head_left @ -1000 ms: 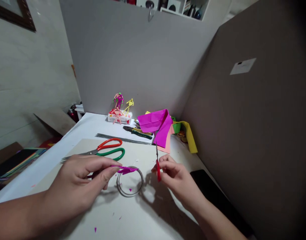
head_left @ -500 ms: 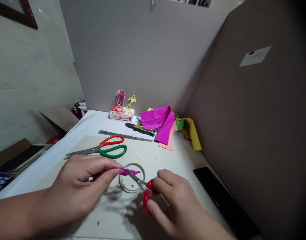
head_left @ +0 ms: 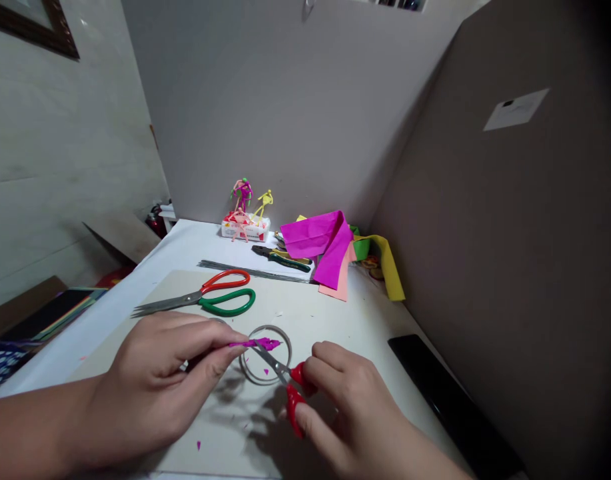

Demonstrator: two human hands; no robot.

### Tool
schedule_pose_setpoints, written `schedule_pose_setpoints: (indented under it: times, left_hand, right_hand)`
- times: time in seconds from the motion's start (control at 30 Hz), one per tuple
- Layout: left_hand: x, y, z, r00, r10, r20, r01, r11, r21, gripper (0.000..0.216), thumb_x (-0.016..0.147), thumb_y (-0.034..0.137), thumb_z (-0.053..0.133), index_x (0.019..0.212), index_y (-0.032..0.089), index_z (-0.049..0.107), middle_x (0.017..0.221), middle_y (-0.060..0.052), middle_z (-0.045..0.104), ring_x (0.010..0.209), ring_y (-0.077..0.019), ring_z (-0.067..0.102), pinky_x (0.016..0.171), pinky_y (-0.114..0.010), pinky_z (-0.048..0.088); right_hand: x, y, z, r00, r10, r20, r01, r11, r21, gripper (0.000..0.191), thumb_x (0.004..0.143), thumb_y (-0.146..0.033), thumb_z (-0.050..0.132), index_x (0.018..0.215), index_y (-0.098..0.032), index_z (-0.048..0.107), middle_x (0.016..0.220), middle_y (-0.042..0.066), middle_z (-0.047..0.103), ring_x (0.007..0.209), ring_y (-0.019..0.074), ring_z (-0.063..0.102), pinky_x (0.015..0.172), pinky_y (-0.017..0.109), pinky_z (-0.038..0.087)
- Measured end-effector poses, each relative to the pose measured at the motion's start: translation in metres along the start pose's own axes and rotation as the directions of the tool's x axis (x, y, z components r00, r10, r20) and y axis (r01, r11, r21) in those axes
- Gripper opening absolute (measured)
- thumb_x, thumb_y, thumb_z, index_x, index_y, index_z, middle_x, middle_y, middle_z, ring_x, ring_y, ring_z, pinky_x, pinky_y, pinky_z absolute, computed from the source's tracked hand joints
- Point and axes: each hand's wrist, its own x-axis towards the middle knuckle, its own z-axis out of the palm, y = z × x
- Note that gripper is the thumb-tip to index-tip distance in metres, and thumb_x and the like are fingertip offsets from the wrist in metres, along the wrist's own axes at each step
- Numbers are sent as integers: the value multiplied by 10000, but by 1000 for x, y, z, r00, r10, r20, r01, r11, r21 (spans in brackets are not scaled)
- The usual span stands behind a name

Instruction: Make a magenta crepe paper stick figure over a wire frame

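Purple paper (head_left: 271,344), a small piece with a ragged tip, stuck out from our left hand (head_left: 170,383), pinched between thumb and forefinger. Its long axis ran nearly level across our view, from that pinch toward the right, so the tip pointed to our right hand's side. Our left hand was the nearer one, being on the paper itself; our right hand (head_left: 355,407) reached it only through the small scissors (head_left: 282,369), gripped by their red handles with the thumb in the lower loop. Those handles stood apart, and the blades slanted up and leftward across the paper, just beside the left fingertips and at an angle to its length. Whether both blades had the paper between them, we could not tell. Our two hands were apart, with paper and scissors bridging the gap. Below the paper we saw a grey ring (head_left: 289,357) over the table (head_left: 178,250), a purple scrap (head_left: 198,445) nearer to us, and big scissors (head_left: 200,298) with orange and green handles just beyond our left hand.

One second earlier, we had the small scissors pointing upward and clear of the paper; since then, they had come across to meet it. Half a second earlier, the blades already crossed it, and little differed except that the ragged end now looked more bunched.
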Motion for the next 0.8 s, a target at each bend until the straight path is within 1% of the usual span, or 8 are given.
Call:
schedule_pose_setpoints:
  times: [0.2, 0.3, 0.43, 0.57, 0.7, 0.8]
  left_hand:
    - [1, 1, -1, 999, 51, 16, -50, 998, -49, 153, 830, 78, 581, 900, 190, 658, 708, 19, 718, 603, -99, 649, 568, -185, 475]
    - [2, 2, -2, 998, 67, 9, -67, 997, -44, 154, 827, 73, 581, 902, 181, 661, 692, 5, 715, 602, -111, 650, 557, -197, 471]
    - [0, 1, 0, 995, 100, -8, -100, 995, -25, 166, 818, 69, 594, 918, 185, 656, 728, -15, 726, 649, -138, 670, 581, -220, 482]
    - [-3, -2, 1, 992, 126, -17, -127, 991, -36, 178, 818, 73, 595, 943, 185, 655, 706, -13, 720, 624, -133, 662, 566, -218, 481]
    - [0, 1, -1, 992, 122, -19, -123, 992, -31, 165, 810, 78, 597, 917, 182, 668, 688, -15, 722, 615, -134, 664, 554, -214, 484]
    - [5, 4, -3, 991, 131, -18, -132, 991, -28, 151, 809, 83, 590, 891, 171, 681, 668, -20, 720, 600, -138, 664, 551, -217, 493]
  right_hand:
    - [1, -2, -2, 999, 20, 29, -21, 999, 32, 73, 768, -207, 537, 703, -173, 546, 732, 32, 535, 647, 139, 476, 560, 244, 342]
    - [2, -1, -1, 1000, 7, 15, -8, 999, 39, 65, 758, -207, 534, 703, -173, 541, 731, 35, 538, 642, 140, 475, 556, 244, 343]
    - [2, 3, 1, 1000, -1, 20, 0, 999, 47, 46, 747, -191, 532, 709, -172, 548, 734, 35, 547, 639, 137, 482, 554, 240, 348]
    - [1, 6, 1, 999, -25, 32, 23, 999, 49, 45, 746, -179, 531, 704, -170, 543, 720, 27, 549, 626, 126, 480, 549, 231, 347]
    - [1, 5, 0, 998, -43, 44, 41, 998, 44, 60, 762, -181, 535, 703, -170, 542, 713, 25, 550, 638, 124, 483, 555, 226, 344]
    - [2, 6, 1, 997, -66, 29, 66, 997, 29, 82, 777, -168, 511, 704, -168, 548, 701, 29, 552, 624, 126, 477, 548, 232, 334]
